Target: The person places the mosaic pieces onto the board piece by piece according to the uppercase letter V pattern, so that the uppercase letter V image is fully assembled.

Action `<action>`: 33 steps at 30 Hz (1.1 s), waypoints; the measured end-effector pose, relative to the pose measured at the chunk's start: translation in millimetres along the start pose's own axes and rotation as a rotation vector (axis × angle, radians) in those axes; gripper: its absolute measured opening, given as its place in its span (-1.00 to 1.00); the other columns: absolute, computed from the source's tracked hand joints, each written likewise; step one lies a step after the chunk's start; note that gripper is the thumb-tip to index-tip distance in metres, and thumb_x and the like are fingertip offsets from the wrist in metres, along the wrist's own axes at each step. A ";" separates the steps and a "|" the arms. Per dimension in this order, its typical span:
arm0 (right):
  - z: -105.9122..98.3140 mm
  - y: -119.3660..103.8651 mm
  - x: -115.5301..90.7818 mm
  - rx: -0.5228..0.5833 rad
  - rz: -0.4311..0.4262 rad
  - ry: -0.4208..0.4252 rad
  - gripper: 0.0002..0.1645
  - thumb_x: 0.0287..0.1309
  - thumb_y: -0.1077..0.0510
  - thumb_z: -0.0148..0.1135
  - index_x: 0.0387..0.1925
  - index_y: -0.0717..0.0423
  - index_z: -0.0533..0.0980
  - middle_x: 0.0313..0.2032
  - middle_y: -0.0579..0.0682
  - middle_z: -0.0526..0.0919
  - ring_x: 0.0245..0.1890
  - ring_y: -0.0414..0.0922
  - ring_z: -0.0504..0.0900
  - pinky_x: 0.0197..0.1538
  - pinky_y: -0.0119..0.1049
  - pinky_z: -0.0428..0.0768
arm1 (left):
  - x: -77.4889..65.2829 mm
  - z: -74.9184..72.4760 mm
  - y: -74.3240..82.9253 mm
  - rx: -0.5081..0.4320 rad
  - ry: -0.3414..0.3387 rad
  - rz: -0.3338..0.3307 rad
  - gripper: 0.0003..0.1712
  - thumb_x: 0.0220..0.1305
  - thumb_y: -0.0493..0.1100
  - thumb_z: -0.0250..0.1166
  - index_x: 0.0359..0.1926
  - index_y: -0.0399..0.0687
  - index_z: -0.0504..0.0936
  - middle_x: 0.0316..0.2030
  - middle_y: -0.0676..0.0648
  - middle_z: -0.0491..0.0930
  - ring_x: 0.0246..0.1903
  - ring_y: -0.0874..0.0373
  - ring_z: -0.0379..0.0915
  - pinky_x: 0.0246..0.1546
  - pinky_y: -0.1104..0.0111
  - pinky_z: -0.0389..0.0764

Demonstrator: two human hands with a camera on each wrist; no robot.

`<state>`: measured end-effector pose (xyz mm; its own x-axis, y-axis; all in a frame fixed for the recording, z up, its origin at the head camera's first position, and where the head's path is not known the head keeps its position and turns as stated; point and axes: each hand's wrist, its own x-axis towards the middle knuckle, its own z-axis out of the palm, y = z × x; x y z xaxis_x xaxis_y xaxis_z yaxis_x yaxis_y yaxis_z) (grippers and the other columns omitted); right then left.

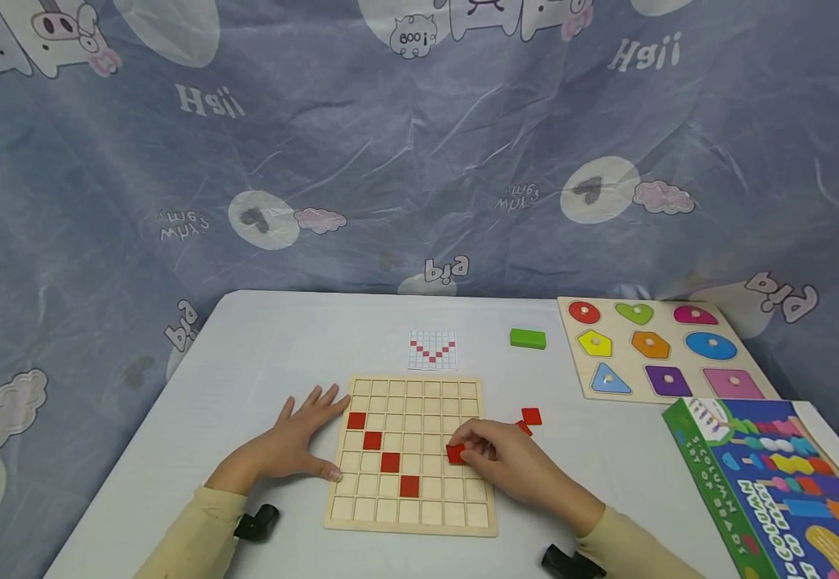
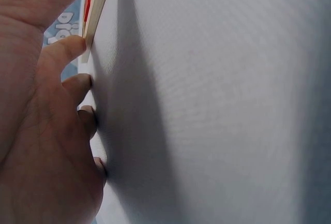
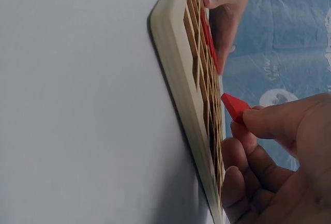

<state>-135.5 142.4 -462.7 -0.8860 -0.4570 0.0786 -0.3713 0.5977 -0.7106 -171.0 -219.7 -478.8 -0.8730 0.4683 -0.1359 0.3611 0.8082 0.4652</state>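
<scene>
Your hands are apart, one at each side of the board (image 1: 412, 531). Your left hand (image 1: 289, 441) lies with its fingers spread, its forefinger and thumb touching the board's left edge. Your right hand (image 1: 516, 465) pinches a red tile (image 1: 455, 455) between thumb and finger over the board's right part. The right wrist view shows that tile tilted; whether its lower side touches the board, I cannot tell.

Four set tiles (image 1: 390, 462) sit in separate cells, stepping diagonally from the left column down toward you to the middle one. Two loose tiles (image 1: 531, 416) lie on the table (image 1: 303, 330) just right of the board, one partly hidden by your right hand.

Just past the board's far edge is a card (image 1: 432, 360) printed with a red V. Right of it lies a green block (image 1: 528, 338), then a puzzle (image 1: 661, 319) of knobbed shapes, with a box (image 1: 712, 482) nearer you.
</scene>
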 end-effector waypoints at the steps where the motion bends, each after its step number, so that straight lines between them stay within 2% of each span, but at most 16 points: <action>1: 2.1 -1.2 0.9 0.000 -0.008 -0.002 -0.81 0.13 0.10 0.27 -0.24 -0.30 0.54 -0.45 -0.33 0.52 -0.43 -0.30 0.48 -0.41 -0.47 0.50 | 0.0 0.1 0.0 0.002 0.001 -0.001 0.38 -0.49 0.49 0.39 0.43 0.21 0.04 0.45 -0.05 -0.15 0.42 -0.11 -0.39 0.29 -0.16 -0.41; 7: 13.9 -5.5 5.4 0.002 -0.056 -0.019 -0.83 0.13 0.11 0.26 -0.25 -0.27 0.54 -0.46 -0.32 0.53 -0.46 -0.32 0.48 -0.42 -0.48 0.51 | 0.3 0.5 0.4 -0.001 0.003 -0.005 0.38 -0.49 0.49 0.38 0.43 0.21 0.04 0.45 -0.04 -0.15 0.42 -0.11 -0.39 0.29 -0.16 -0.42; 15: 21.6 -11.0 8.2 0.028 -0.061 -0.046 -0.85 0.14 0.11 0.25 -0.25 -0.22 0.57 -0.45 -0.31 0.55 -0.44 -0.34 0.49 -0.39 -0.49 0.51 | -0.8 -1.1 1.8 -0.003 0.013 0.010 0.37 -0.48 0.47 0.39 0.43 0.20 0.04 0.44 -0.06 -0.14 0.42 -0.11 -0.38 0.29 -0.16 -0.40; 24: 26.2 -16.1 10.0 -0.010 -0.054 -0.023 -0.85 0.11 0.11 0.28 -0.29 -0.23 0.55 -0.42 -0.34 0.53 -0.42 -0.34 0.46 -0.35 -0.47 0.50 | -1.3 -2.0 2.7 -0.007 0.008 0.010 0.37 -0.47 0.47 0.39 0.43 0.19 0.04 0.44 -0.07 -0.14 0.42 -0.11 -0.38 0.29 -0.15 -0.40; 33: 27.7 -18.2 10.4 -0.042 -0.058 0.005 -0.82 0.04 0.15 0.32 -0.33 -0.22 0.53 -0.36 -0.29 0.51 -0.38 -0.22 0.47 -0.33 -0.49 0.45 | -1.4 -2.2 3.0 -0.008 0.007 -0.001 0.37 -0.48 0.47 0.39 0.43 0.20 0.05 0.44 -0.05 -0.14 0.42 -0.10 -0.39 0.30 -0.15 -0.40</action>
<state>-130.2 108.5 -468.3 -0.8642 -0.4881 0.1225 -0.4330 0.5973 -0.6751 -169.4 -218.8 -475.3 -0.8756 0.4653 -0.1301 0.3578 0.8055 0.4724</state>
